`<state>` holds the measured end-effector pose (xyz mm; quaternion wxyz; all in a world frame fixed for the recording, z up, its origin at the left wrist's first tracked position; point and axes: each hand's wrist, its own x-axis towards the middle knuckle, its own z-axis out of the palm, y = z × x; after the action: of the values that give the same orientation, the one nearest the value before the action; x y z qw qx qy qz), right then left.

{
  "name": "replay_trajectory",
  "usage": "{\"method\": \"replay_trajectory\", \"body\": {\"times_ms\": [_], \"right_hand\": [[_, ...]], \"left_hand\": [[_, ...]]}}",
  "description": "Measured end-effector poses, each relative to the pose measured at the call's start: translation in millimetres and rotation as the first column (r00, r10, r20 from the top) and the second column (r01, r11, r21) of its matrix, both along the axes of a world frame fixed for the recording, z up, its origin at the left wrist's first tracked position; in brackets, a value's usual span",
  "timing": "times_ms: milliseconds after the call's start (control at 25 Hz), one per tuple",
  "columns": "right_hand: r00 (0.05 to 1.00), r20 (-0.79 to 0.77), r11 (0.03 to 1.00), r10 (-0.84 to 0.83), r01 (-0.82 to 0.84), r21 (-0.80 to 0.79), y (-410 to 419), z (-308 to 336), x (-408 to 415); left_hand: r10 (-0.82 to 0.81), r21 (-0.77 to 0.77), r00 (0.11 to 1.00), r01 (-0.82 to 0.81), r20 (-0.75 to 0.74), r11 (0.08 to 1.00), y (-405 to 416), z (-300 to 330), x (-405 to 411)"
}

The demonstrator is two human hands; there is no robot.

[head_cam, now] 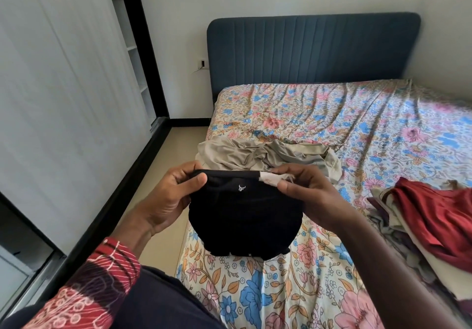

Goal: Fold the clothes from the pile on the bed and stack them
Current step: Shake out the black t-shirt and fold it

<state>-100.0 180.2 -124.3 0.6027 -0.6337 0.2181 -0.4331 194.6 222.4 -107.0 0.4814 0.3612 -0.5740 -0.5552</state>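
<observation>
Both hands pinch a black garment bearing a white logo.

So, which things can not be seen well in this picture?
- Black garment, head view: bunched up, so its type is unclear; the left hand and right hand cover its top corners.
- Pile of clothes: cut by the right edge.
- Beige garment: near part hidden behind the black garment.

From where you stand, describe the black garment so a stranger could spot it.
On the floral bed, at the near edge facing the blue headboard, both hands hold up the black garment. Unlike the beige cloth behind and red cloth beside it, it carries a tiny white bull-head logo.
</observation>
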Motion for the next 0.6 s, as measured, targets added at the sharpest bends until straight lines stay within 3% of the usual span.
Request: {"method": "replay_trajectory", "body": {"times_ms": [40,120,200,240,320,400,440,480,520,560,600], "right_hand": [[1.000,0.007,1.000,0.021,-0.021,0.010,-0.3,1.0,0.0],[0.998,-0.050,0.999,-0.030,0.029,-0.019,-4.1,0.4,0.9],[0.990,-0.081,0.993,-0.112,0.109,-0.043,-8.9,2.5,1.1],[0.995,-0.046,0.996,-0.091,0.090,-0.024,-10.2,4.7,1.8],[0.998,0.055,0.999,0.012,-0.015,0.044,-9.2,13.9,7.2],[0.999,0.040,0.998,-0.026,0.024,0.060,-8.8,24.2,21.2],[0.995,-0.002,0.993,-0.099,0.099,0.056,-9.5,28.7,31.3],[0.985,-0.046,0.983,-0.169,0.171,0.063,-9.9,30.6,42.3],[0.977,-0.077,0.976,-0.197,0.203,0.084,-9.3,31.3,53.3],[0.979,-0.088,0.973,-0.184,0.194,0.122,-8.5,29.0,64.8],[0.988,-0.073,0.973,-0.138,0.149,0.175,-6.0,26.3,76.2]], "left_hand": [[0.018,-0.004,1.000,-0.018,0.013,1.000,-0.8,1.6,-0.6],[0.175,-0.091,0.965,-0.160,0.197,0.983,-7.7,2.2,1.6],[0.431,-0.329,0.780,-0.302,0.454,0.895,-19.8,-3.3,7.7],[0.521,-0.409,0.681,-0.340,0.514,0.847,-25.4,-5.9,10.0],[0.631,-0.450,0.523,-0.444,0.573,0.775,-32.7,-7.8,11.8],[0.684,-0.465,0.289,-0.555,0.670,0.690,-29.1,-4.9,4.0],[0.658,-0.409,0.273,-0.602,0.702,0.686,-23.7,-1.8,-2.1],[0.600,-0.269,0.392,-0.633,0.697,0.726,-15.3,2.9,-10.6],[0.494,-0.046,0.607,-0.602,0.623,0.797,-6.5,6.1,-20.5],[0.374,0.153,0.782,-0.504,0.498,0.850,4.5,8.5,-30.6],[0.288,0.245,0.883,-0.392,0.371,0.887,14.7,9.5,-39.7]]}}
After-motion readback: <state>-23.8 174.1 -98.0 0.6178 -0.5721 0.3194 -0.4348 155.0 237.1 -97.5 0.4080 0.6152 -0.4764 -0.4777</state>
